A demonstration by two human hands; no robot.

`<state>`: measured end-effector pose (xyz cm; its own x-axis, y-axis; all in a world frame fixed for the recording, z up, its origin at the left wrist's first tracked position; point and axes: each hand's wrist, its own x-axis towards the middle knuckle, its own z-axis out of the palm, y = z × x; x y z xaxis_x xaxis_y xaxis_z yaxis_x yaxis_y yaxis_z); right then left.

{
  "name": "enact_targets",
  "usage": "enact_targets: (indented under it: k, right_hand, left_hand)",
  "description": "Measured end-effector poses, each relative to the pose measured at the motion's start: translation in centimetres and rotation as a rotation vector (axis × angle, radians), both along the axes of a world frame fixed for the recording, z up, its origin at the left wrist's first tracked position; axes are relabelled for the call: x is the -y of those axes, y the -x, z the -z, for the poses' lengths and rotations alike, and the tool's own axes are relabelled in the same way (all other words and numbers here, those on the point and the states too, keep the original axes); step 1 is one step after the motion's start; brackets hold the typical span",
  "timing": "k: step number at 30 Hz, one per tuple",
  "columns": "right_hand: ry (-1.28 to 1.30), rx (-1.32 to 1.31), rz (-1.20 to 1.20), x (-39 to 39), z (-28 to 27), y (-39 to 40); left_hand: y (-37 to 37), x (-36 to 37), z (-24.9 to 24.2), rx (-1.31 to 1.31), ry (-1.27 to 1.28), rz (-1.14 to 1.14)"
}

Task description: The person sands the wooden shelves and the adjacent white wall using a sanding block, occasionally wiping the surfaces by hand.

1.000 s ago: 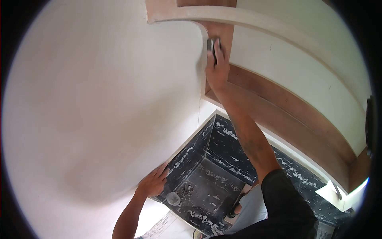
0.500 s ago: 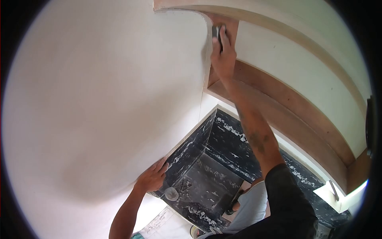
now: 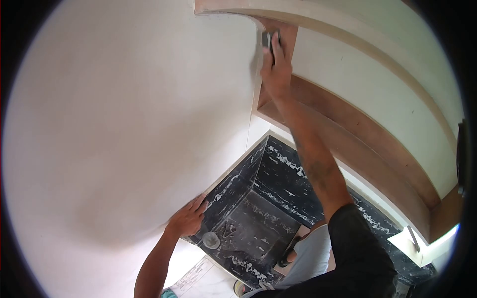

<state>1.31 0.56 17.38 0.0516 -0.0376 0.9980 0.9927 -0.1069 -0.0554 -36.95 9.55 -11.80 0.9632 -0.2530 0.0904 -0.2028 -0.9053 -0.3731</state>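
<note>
My right hand [image 3: 276, 69] is raised at the upper middle, its fingers wrapped round a small dark block [image 3: 269, 40]. The block lies against the brown side panel [image 3: 289, 36] of a recessed shelf, beside the edge of the white wall [image 3: 149, 109]. Lower down, my left hand [image 3: 188, 218] rests with spread fingers at the bottom edge of that wall, where it meets the black marbled tiles [image 3: 226, 191]. Nothing shows in the left hand.
A dusty black counter [image 3: 258, 231] carries a round whitish object [image 3: 211, 240]. The brown shelf ledge [image 3: 357, 149] curves down to the right, near an open white panel with a handle [image 3: 410, 246]. A green cloth [image 3: 169, 294] lies at the bottom.
The view has shifted slightly. My right hand and the dark block are a little further left, close against the wall edge; my left hand stays at the wall's lower edge.
</note>
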Motion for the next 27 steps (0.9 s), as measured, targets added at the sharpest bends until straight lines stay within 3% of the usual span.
enact_targets:
  k: [3, 9, 12, 16, 22, 23, 27]
  right_hand:
    - [0.008, 0.129, 0.135, 0.2, 6.1, -1.8]
    - [-0.111, 0.039, -0.139, -1.0, -2.7, 0.6]
    - [-0.074, 0.080, 0.041, -0.8, 1.1, -0.4]
    - [0.008, 0.089, 0.090, 0.0, 7.8, -2.1]
    - [-0.074, 0.021, -0.037, -0.7, -2.9, 0.8]
    - [-0.026, -0.035, -0.093, -0.5, -2.0, 0.9]
    - [-0.095, 0.099, 0.117, -0.8, 6.8, -1.3]
  left_hand:
    - [0.0, 0.0, 0.2, 0.005, -0.003, 0.003]
    - [0.1, -0.1, 0.9, -0.009, -0.019, -0.013]
    - [-0.1, 0.0, 0.1, -0.039, -0.027, -0.046]
    - [0.3, 0.1, 0.3, -0.011, -0.057, -0.034]
    - [0.0, -0.1, 0.4, -0.052, -0.026, -0.043]
    - [0.0, 0.0, 0.5, -0.058, -0.014, -0.044]
    - [0.3, -0.2, 0.8, -0.051, -0.008, -0.035]
